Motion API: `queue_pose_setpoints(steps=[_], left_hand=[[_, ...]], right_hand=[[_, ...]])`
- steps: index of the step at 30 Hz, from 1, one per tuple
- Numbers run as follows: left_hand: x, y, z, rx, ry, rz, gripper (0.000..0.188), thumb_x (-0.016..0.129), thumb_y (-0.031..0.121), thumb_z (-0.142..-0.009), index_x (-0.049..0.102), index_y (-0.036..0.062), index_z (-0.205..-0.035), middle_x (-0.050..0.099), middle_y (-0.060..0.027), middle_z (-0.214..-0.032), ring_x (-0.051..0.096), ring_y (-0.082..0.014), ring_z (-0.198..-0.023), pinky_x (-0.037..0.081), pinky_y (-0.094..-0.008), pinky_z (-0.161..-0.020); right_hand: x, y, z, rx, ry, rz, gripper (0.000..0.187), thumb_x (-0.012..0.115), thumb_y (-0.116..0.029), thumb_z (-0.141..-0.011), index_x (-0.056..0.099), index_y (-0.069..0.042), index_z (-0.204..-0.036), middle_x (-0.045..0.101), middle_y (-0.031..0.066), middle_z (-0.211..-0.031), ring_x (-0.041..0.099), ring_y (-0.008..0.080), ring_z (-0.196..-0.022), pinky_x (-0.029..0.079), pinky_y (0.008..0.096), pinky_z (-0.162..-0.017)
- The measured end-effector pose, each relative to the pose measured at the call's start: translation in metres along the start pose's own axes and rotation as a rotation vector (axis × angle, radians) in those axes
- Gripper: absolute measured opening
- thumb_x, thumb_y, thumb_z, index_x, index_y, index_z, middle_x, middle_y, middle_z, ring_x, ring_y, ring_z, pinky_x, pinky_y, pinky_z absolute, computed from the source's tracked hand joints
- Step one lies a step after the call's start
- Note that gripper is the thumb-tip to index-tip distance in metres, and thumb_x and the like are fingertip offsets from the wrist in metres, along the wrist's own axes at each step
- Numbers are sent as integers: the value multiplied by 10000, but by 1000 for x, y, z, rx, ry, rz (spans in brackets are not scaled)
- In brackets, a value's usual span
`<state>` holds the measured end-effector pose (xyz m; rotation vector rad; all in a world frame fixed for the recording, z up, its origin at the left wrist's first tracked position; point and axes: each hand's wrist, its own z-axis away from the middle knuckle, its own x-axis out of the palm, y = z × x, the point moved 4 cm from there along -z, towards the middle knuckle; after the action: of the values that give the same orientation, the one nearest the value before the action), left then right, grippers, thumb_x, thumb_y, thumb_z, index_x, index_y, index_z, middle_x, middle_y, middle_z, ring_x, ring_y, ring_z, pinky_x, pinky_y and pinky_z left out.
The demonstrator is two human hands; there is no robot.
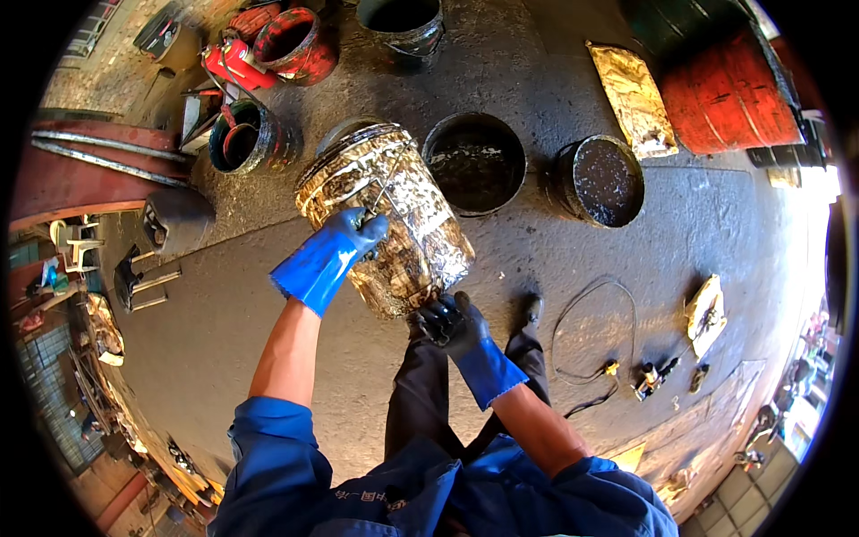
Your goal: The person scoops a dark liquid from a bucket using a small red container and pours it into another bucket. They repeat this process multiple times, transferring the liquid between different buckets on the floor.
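Note:
A grimy, paint-smeared bucket (394, 210) hangs tilted in front of me, its mouth end toward the far left and its base toward me. My left hand (356, 231), in a blue glove, closes round the bucket's wire handle on its left side. At the near bottom edge, my right hand (450, 322) curls its blackened, gloved fingers under the base. Just beyond the bucket stands an open black bucket (474, 206) with dark liquid inside. Part of a pale rim shows behind the tilted bucket's mouth; the rest is hidden.
To the right stands a bucket of dark liquid (608, 183). Further buckets, one red (295, 45), sit far left near a fire extinguisher (237, 64). A red drum (729, 94) is at the far right. A cable (557, 345) and a power tool (651, 380) lie on the floor at right.

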<state>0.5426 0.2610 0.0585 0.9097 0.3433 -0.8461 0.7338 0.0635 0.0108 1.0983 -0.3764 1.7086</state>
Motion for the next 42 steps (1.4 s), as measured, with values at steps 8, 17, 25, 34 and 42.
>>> queue_pose_setpoints(steps=[8, 17, 25, 34, 42], left_hand=[[8, 27, 30, 71, 99, -71, 258, 620, 303, -749, 620, 49, -789, 593, -92, -623, 526, -155, -552, 419, -284, -535], [41, 34, 59, -3, 29, -155, 433, 560, 477, -757, 626, 90, -937, 638, -165, -800, 620, -320, -768, 496, -383, -703], [43, 58, 85, 32, 108, -197, 514, 614, 449, -740, 599, -15, -960, 634, -198, -820, 627, -316, -758, 504, -348, -693], [80, 121, 117, 391, 231, -112, 274, 622, 333, -737, 588, 61, -737, 591, -145, -652, 578, -333, -594, 464, -408, -532], [89, 163, 97, 404, 184, 94, 354, 630, 348, -748, 619, 25, -891, 624, -183, -739, 609, -323, -651, 493, -395, -600]], right_hand=[[-33, -3, -13, 23, 407, 74, 249, 441, -334, -899, 445, -124, -764, 480, 53, -661, 516, 224, -619, 471, 358, -575], [-77, -23, 4, 116, 592, 206, 276, 496, -343, -866, 501, -68, -889, 571, 138, -760, 589, 315, -749, 499, 467, -686], [-89, -31, 25, 93, 604, 272, 313, 545, -400, -832, 529, -89, -802, 592, 121, -769, 589, 303, -742, 504, 454, -711], [-87, -55, 87, 38, 702, 223, 289, 537, -385, -840, 504, -98, -817, 561, 137, -863, 558, 341, -843, 474, 482, -787], [-24, -102, 164, -96, 487, 301, 326, 531, -390, -846, 525, -68, -894, 568, 141, -931, 532, 342, -957, 439, 485, -835]])
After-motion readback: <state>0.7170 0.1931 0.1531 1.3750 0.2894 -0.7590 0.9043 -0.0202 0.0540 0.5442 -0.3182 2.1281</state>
